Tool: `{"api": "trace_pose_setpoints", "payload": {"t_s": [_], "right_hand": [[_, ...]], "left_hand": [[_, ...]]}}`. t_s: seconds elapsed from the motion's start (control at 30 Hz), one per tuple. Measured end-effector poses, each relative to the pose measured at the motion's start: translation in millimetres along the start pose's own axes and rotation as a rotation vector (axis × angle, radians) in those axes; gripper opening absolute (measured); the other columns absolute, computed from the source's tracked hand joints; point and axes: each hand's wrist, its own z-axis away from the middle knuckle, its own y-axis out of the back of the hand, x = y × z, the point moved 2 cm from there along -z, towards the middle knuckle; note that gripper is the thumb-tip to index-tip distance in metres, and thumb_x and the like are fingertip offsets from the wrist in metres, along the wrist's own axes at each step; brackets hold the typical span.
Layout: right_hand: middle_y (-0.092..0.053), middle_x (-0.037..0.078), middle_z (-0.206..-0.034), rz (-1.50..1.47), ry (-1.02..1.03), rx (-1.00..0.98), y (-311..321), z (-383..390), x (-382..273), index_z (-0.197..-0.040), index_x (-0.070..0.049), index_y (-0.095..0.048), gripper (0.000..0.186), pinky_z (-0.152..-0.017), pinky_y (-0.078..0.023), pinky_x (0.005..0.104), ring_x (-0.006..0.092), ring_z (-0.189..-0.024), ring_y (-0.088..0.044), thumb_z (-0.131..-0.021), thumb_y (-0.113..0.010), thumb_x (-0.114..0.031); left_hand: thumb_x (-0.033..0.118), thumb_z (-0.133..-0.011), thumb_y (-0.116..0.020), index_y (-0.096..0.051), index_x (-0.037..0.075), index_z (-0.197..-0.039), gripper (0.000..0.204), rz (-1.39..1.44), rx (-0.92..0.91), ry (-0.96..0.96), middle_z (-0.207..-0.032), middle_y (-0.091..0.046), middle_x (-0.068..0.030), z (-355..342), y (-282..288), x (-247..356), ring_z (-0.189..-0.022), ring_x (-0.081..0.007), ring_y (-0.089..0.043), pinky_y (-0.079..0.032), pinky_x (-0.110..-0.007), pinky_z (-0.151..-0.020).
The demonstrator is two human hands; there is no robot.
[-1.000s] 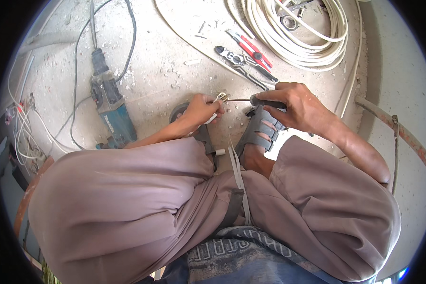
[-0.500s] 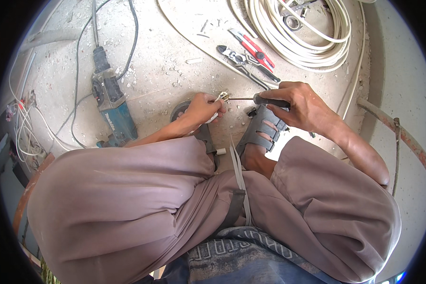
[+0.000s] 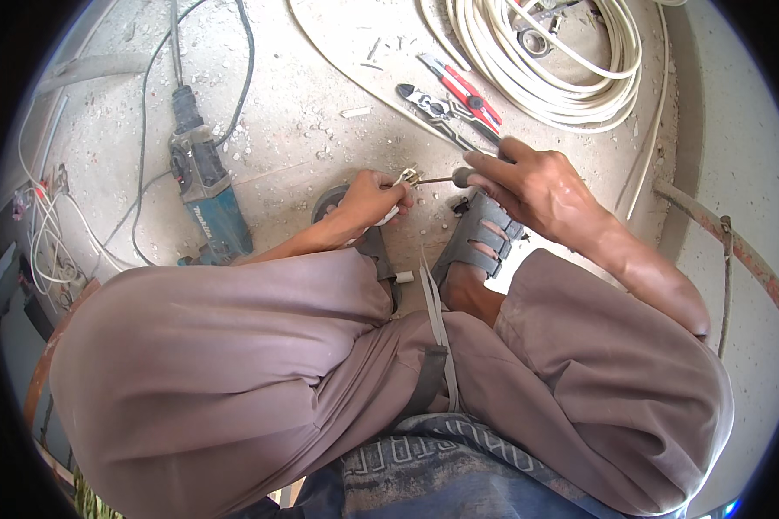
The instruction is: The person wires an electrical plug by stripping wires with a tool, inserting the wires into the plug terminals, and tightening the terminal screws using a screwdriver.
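Two bare hands at work above the floor (image 3: 277, 130), and here is how they stand: the left hand (image 3: 369, 201) has thumb and fingers clamped on a small white fitting (image 3: 406, 177) with brassy metal parts, held out between the feet; in from the other side comes the right hand (image 3: 547, 192), its fingers and thumb closed about the dark handle of a screwdriver (image 3: 461, 177), the shaft lying nearly level and pointing at the fitting; whether the tip is seated in a screw is too small to tell; just beyond the right hand lie black-and-grey pliers (image 3: 441, 111), close beside a red cutter (image 3: 467, 97); farther out, a coil of white cable (image 3: 571, 108); over on the left, well apart from the hands, a teal power drill (image 3: 213, 208) lies with its bit pointing away; a grey sandal (image 3: 478, 240) sits just below the screwdriver.
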Motion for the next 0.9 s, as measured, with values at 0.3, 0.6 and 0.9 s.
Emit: {"api": "trace_pose_setpoints", "payload": {"t_s": [0.3,0.6,0.9], "right_hand": [[-0.061,0.017,-0.106,-0.082,-0.066,0.072,-7,11,4,-0.144,-0.009,-0.051,0.049,-0.069,-0.053,0.0491,0.0372,-0.079,-0.069,-0.096,-0.062,-0.007],[-0.059,0.017,-0.110,-0.049,-0.073,0.069,-4,10,-5,-0.140,-0.011,-0.055,0.050,-0.072,-0.056,0.0485,0.0383,-0.086,-0.068,-0.092,-0.067,-0.011],[-0.059,0.015,-0.108,-0.052,0.019,0.056,-4,16,-7,-0.131,-0.016,-0.063,0.047,-0.078,-0.057,0.0470,0.0360,-0.091,-0.068,-0.087,-0.070,-0.004]], "left_hand": [[0.021,-0.097,-0.063,-0.070,-0.007,-0.100,0.028,0.000,0.004,-0.019,-0.088,-0.072,-0.0114,0,-2,1,-0.077,-0.0149,-0.068,-0.057,-0.029,-0.061],[0.019,-0.096,-0.062,-0.070,-0.008,-0.097,0.028,-0.022,0.009,-0.019,-0.084,-0.072,-0.0113,1,-1,3,-0.072,-0.0145,-0.068,-0.057,-0.028,-0.061],[0.020,-0.095,-0.062,-0.072,-0.008,-0.094,0.029,-0.019,0.054,-0.023,-0.084,-0.072,-0.0113,0,-3,1,-0.070,-0.0155,-0.068,-0.056,-0.028,-0.059]]}}
